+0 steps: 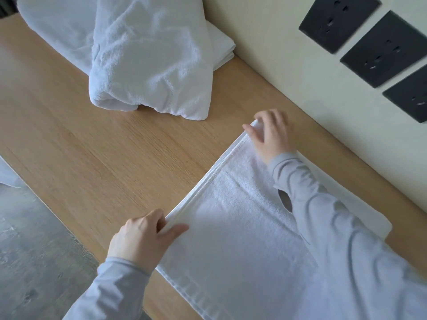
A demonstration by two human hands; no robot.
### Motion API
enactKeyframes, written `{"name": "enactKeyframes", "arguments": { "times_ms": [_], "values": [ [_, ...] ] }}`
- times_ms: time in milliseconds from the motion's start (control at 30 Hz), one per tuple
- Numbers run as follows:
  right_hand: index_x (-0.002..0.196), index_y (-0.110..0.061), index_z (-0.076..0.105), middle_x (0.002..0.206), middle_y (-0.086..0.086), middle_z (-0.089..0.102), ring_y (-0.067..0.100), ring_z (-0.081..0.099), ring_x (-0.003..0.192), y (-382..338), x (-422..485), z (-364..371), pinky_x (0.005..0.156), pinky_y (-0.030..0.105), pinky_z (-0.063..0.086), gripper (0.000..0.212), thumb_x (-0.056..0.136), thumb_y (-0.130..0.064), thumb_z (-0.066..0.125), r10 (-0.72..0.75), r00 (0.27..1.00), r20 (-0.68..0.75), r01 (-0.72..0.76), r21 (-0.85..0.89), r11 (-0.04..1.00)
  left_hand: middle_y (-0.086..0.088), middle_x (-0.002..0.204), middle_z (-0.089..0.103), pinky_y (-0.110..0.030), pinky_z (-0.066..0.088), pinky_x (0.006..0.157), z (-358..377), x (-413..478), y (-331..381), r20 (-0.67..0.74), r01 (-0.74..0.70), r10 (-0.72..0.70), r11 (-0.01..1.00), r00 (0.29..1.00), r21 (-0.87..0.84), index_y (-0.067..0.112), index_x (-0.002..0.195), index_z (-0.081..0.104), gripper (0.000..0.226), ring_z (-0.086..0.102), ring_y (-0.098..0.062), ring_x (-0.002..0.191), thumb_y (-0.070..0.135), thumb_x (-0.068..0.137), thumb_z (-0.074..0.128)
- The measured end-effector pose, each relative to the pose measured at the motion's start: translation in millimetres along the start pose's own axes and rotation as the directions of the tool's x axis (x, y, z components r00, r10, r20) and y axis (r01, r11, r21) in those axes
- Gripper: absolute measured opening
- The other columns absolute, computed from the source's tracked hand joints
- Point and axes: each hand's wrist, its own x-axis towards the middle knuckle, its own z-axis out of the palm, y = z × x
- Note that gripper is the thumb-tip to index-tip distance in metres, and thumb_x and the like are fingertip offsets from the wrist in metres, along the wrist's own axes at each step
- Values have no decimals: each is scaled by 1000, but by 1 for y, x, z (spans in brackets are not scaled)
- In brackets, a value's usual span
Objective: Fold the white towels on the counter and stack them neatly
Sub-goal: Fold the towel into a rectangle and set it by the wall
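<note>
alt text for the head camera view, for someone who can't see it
A person's left hand and right hand each pinch a corner of a flat white towel on a wooden counter. Behind it lies a rumpled towel pile; three black sockets are on the wall.

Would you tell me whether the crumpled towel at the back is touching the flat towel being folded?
No, a stretch of bare wooden counter lies between the crumpled towel and the flat towel.

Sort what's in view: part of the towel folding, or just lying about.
Job: flat towel, gripped along its edge by left hand and right hand; rumpled towel; folded towel beneath it; counter.
Lying about: wall sockets; floor.
</note>
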Motion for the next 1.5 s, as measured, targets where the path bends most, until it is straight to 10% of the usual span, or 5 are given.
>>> {"name": "enactKeyframes", "arguments": {
  "times_ms": [367,633,967,1200,1500],
  "values": [
    [105,-8,57,105,13,58,33,51,103,13,15,-11,84,43,40,24,97,-25,42,109,961,252,-56,-211,976,-2,62,50,-30,39,53,-4,3,-7,-159,-231,213,968,964,-98,10,68,48,27,49,-25,52,25,84,64],
    [137,-8,44,146,8,40,24,31,138,-26,-124,-35,112,45,25,47,97,-30,36,-601,686,410,630,77,773,-12,147,37,-47,27,108,62,-50,59,-99,-419,460,864,882,281,4,139,41,65,35,-31,136,47,91,34],
    [148,-9,8,157,6,8,18,7,145,88,-82,-63,118,41,5,61,97,-41,20,75,878,473,88,-315,945,-15,151,29,-50,21,111,74,-50,45,-92,-372,432,851,897,371,4,143,31,72,28,-32,139,53,90,29],
    [144,-4,29,152,10,25,24,23,141,49,-188,-103,114,44,17,60,97,-40,19,-340,718,608,501,-112,858,-19,147,34,-47,26,106,139,-144,127,53,-483,484,847,873,221,-1,136,44,83,32,-35,136,64,85,34],
    [148,-17,-6,158,4,2,15,3,145,171,-177,-134,118,33,0,63,97,-43,19,183,763,620,79,-371,925,-15,151,30,-45,23,110,171,-163,120,-29,-468,492,843,870,264,1,140,38,82,26,-30,140,65,88,33]
  ]
}}
